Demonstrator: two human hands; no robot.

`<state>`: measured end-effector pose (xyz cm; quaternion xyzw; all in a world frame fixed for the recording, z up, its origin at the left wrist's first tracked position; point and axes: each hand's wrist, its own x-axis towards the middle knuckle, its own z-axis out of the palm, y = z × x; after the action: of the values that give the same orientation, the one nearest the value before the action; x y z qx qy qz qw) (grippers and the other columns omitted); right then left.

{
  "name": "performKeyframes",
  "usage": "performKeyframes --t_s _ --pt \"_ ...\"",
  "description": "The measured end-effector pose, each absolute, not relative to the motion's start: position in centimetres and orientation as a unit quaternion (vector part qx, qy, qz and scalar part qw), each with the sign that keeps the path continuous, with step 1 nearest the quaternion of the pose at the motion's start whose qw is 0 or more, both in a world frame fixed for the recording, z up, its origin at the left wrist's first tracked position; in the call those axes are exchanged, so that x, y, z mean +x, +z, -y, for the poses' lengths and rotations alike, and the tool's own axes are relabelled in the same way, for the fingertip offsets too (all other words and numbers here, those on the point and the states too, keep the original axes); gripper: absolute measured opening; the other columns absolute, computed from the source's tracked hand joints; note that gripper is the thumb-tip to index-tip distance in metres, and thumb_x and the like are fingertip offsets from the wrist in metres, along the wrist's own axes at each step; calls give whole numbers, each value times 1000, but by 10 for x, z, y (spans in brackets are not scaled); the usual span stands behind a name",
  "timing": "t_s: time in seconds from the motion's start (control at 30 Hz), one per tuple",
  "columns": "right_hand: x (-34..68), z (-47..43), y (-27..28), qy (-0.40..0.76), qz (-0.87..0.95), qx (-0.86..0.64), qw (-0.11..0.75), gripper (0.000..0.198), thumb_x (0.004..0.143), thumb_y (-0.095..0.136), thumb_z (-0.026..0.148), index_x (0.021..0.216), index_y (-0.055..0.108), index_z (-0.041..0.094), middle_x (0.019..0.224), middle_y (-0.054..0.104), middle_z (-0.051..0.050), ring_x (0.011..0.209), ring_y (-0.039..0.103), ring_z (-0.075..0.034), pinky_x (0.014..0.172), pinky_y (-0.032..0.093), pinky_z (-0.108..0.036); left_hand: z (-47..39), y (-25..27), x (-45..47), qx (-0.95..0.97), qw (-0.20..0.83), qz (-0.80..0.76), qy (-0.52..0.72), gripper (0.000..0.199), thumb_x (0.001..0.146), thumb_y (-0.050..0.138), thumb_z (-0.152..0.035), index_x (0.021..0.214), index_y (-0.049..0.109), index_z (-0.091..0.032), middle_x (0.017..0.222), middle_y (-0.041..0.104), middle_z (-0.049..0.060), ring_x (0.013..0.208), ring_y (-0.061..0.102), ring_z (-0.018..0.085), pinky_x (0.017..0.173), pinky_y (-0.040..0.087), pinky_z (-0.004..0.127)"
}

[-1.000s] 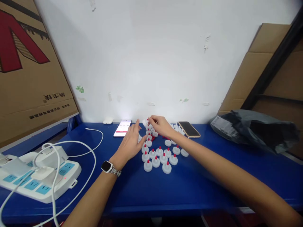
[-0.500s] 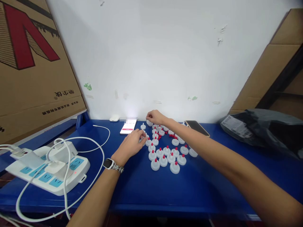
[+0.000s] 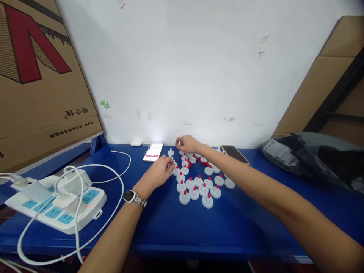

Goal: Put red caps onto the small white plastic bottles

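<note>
Several round translucent white nozzle caps [image 3: 184, 198], most with small red tips, stand grouped on the blue table [image 3: 170, 227]. On the left side of the group is my left hand [image 3: 161, 170], its fingers curled down at the caps; whatever they hold is hidden. My right hand [image 3: 187, 144] reaches across to the back of the group. Thumb and finger are pinched just above a cap there, and anything between them is too small to make out. A white cap without a red tip [image 3: 170, 152] stands between the hands. Loose red tips [image 3: 204, 163] lie among the caps, partly behind my right forearm.
A lit phone [image 3: 152, 152] and a white earbud case [image 3: 136, 142] lie at the back left, a dark phone [image 3: 234, 154] at the back right. A power strip [image 3: 65, 220] with looped white cables occupies the left. A grey plastic parcel [image 3: 309, 155] lies right; cardboard boxes flank the wall.
My right fingers have lifted slightly off the white cap at the back, which now shows a red tip beneath them. My left hand stays almost in place. The view has shifted slightly.
</note>
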<state>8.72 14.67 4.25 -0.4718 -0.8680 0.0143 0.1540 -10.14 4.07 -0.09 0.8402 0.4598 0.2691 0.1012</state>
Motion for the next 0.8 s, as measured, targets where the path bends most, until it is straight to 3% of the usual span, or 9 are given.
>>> performKeyframes --t_s 0.17,0.33,0.43,0.53,0.67,0.8 --pt "62 -151 44 -4 869 -480 120 28 82 61 40 99 68 18 91 72 -8 91 63 -24 89 36 -38 -41 3 -104 831 76 -474 280 27 95 38 -32 92 61 -18 90 60 8 79 59 20 72 47 36" --pt "52 -148 46 12 869 -481 118 15 83 60 28 88 69 17 91 72 -7 92 63 -21 91 34 -38 -40 2 -106 813 53 -487 315 25 94 42 -36 100 59 -19 97 57 8 91 59 23 78 50 39" --pt "65 -131 53 41 859 -478 178 18 86 57 29 92 69 17 90 72 -5 85 62 -17 85 38 -32 -33 7 -99 793 -9 -493 359 30 94 44 -38 114 54 -19 111 53 11 107 53 28 90 47 45" --pt "85 -100 56 158 835 -438 293 24 86 58 35 87 68 14 77 69 -4 71 59 -14 70 41 -27 -24 14 -86 788 -42 -478 387 41 92 48 -38 127 46 -18 122 51 13 116 47 30 98 41 48" --pt "111 -55 47 262 801 -381 380 32 86 57 45 82 68 15 70 65 -1 65 55 -13 64 42 -25 -17 19 -71 830 -21 -443 340 34 95 45 -40 122 51 -20 110 59 10 103 51 28 91 43 46" --pt "133 -39 33 226 790 -420 386 34 93 46 39 83 69 16 70 67 -2 68 58 -14 68 42 -26 -15 15 -67 860 6 -411 302 33 98 37 -40 118 53 -21 104 60 8 98 53 25 85 45 42"
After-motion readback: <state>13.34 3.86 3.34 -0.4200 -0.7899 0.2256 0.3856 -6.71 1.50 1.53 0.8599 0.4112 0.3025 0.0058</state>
